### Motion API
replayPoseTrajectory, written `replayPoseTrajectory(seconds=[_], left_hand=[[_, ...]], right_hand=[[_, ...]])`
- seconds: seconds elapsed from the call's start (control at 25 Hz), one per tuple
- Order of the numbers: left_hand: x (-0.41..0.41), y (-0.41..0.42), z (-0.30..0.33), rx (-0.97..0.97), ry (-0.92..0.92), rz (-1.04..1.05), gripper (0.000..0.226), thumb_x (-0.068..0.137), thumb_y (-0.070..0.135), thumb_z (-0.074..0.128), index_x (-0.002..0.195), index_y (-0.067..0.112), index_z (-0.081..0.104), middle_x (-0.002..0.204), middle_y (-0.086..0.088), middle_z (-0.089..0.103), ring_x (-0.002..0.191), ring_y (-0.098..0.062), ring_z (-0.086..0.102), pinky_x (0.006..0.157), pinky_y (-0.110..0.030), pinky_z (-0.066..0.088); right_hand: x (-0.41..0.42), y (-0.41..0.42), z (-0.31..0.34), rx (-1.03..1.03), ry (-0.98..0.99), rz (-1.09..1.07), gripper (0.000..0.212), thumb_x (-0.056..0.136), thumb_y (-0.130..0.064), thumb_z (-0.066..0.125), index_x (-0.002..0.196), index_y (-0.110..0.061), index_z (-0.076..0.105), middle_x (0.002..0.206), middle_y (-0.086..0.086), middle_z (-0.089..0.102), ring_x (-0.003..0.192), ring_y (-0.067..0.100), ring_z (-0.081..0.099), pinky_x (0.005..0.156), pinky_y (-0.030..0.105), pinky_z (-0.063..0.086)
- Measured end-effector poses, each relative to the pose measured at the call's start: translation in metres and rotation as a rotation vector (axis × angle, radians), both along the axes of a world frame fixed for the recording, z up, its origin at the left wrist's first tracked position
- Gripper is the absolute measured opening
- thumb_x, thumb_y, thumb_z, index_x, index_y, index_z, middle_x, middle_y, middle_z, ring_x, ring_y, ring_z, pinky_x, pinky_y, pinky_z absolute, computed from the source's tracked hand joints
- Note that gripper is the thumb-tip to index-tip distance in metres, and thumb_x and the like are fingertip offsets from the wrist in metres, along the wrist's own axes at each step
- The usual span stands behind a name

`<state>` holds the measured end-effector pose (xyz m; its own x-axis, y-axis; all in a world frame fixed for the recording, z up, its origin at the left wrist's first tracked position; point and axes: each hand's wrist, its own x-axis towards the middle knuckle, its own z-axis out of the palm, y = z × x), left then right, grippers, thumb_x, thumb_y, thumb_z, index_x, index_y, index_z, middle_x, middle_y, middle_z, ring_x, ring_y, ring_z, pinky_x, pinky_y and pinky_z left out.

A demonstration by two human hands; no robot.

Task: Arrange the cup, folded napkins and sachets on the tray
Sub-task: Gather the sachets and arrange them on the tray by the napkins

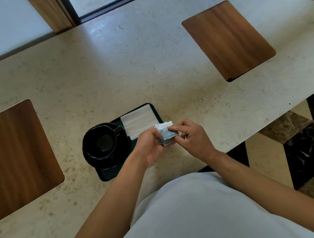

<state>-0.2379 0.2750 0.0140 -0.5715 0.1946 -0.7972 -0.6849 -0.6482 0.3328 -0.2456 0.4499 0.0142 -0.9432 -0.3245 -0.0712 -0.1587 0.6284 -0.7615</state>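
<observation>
Holding a small stack of grey-and-white paper sachets (167,134) between both hands, above the right edge of the dark rectangular tray (108,175). Left hand (150,146) cups the stack from below and the side, fingers curled round it; right hand (191,137) pinches the top sachet with thumb and fingertips. Can't tell the exact count, looks like more than one.

Status as I read it:
- black ceramic cup (100,140) on its black saucer (107,159), sitting on the tray's left half: done
- white folded napkins (140,122) flat on the tray's far right corner, just beside the cup handle: done
- sachets: not yet down, in hand

Left: set sachets on the tray, likely the free near-right area below the napkins. Tray sits on the beige stone table (113,66), near its front edge.
</observation>
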Motion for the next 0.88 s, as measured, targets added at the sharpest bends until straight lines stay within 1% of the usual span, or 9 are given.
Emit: replayPoseTrajectory(seconds=[0.08, 0.2, 0.28, 0.36, 0.44, 0.52, 0.64, 0.8, 0.88], left_hand=[[0.001, -0.003, 0.000, -0.002, -0.001, 0.026, 0.062, 0.075, -0.011, 0.038, 0.136, -0.010, 0.048, 0.131, -0.032, 0.062, 0.107, -0.042, 0.072, 0.088, -0.047, 0.062], [0.006, -0.009, 0.000, 0.024, 0.009, 0.062, 0.049, 0.084, -0.007, 0.041, 0.133, -0.009, 0.050, 0.128, -0.033, 0.062, 0.103, -0.040, 0.074, 0.080, -0.045, 0.063], [0.011, -0.011, -0.003, -0.009, 0.033, 0.046, 0.038, 0.093, -0.008, 0.041, 0.130, -0.010, 0.052, 0.116, -0.031, 0.070, 0.098, -0.037, 0.076, 0.074, -0.041, 0.063], [0.018, -0.011, -0.006, -0.058, 0.060, 0.017, 0.033, 0.099, -0.011, 0.040, 0.128, -0.011, 0.055, 0.107, -0.027, 0.075, 0.096, -0.034, 0.076, 0.074, -0.040, 0.063], [0.025, -0.013, -0.009, -0.090, 0.077, 0.014, 0.031, 0.101, -0.010, 0.042, 0.127, -0.010, 0.059, 0.114, -0.027, 0.073, 0.101, -0.035, 0.075, 0.079, -0.041, 0.062], [0.035, -0.015, -0.011, -0.158, 0.095, 0.027, 0.028, 0.101, -0.007, 0.047, 0.125, -0.006, 0.062, 0.118, -0.026, 0.072, 0.106, -0.037, 0.073, 0.084, -0.042, 0.062], [0.049, -0.018, -0.012, -0.277, 0.109, 0.032, 0.026, 0.100, -0.004, 0.053, 0.122, 0.000, 0.066, 0.115, -0.021, 0.075, 0.103, -0.034, 0.074, 0.082, -0.040, 0.061], [0.053, -0.023, -0.014, -0.337, 0.052, 0.130, 0.021, 0.099, 0.001, 0.055, 0.117, 0.005, 0.066, 0.109, -0.018, 0.076, 0.095, -0.029, 0.077, 0.076, -0.037, 0.061], [0.048, -0.025, -0.014, -0.306, 0.012, 0.197, 0.020, 0.100, 0.003, 0.051, 0.114, 0.002, 0.065, 0.106, -0.020, 0.075, 0.091, -0.029, 0.076, 0.072, -0.037, 0.060]], right_hand=[[0.003, -0.003, 0.000, 0.012, -0.013, 0.051, 0.036, 0.088, -0.007, 0.072, 0.122, -0.017, 0.073, 0.102, -0.002, 0.063, 0.058, 0.006, 0.055, 0.063, 0.014, 0.050], [0.006, -0.004, 0.001, -0.009, -0.078, 0.090, 0.039, 0.086, -0.015, 0.064, 0.124, -0.019, 0.070, 0.105, -0.004, 0.059, 0.060, 0.010, 0.056, 0.062, 0.017, 0.051], [0.007, -0.006, 0.002, -0.046, -0.134, 0.075, 0.037, 0.085, -0.023, 0.061, 0.120, -0.021, 0.071, 0.105, -0.004, 0.058, 0.063, 0.011, 0.057, 0.061, 0.015, 0.050], [0.008, -0.010, 0.003, -0.100, -0.197, 0.005, 0.026, 0.087, -0.029, 0.062, 0.111, -0.027, 0.072, 0.102, -0.007, 0.060, 0.063, 0.007, 0.058, 0.060, 0.014, 0.049], [0.007, -0.016, 0.002, -0.146, -0.256, -0.069, 0.018, 0.089, -0.028, 0.068, 0.107, -0.030, 0.067, 0.098, -0.008, 0.064, 0.061, 0.005, 0.058, 0.059, 0.017, 0.052], [0.005, -0.021, -0.001, -0.133, -0.324, -0.085, 0.029, 0.088, -0.026, 0.074, 0.113, -0.029, 0.061, 0.094, -0.007, 0.066, 0.063, 0.002, 0.059, 0.058, 0.017, 0.052], [0.001, -0.031, -0.004, -0.100, -0.460, -0.058, 0.040, 0.086, -0.023, 0.078, 0.121, -0.025, 0.059, 0.090, -0.006, 0.067, 0.074, -0.002, 0.065, 0.063, 0.015, 0.055], [-0.008, -0.045, -0.008, -0.061, -0.525, -0.036, 0.023, 0.085, -0.020, 0.078, 0.107, -0.018, 0.073, 0.092, -0.004, 0.076, 0.084, 0.012, 0.073, 0.079, 0.034, 0.063], [-0.014, -0.050, -0.009, -0.090, -0.572, -0.058, 0.017, 0.085, -0.017, 0.078, 0.101, -0.020, 0.074, 0.091, -0.004, 0.077, 0.084, 0.013, 0.074, 0.078, 0.033, 0.062]])
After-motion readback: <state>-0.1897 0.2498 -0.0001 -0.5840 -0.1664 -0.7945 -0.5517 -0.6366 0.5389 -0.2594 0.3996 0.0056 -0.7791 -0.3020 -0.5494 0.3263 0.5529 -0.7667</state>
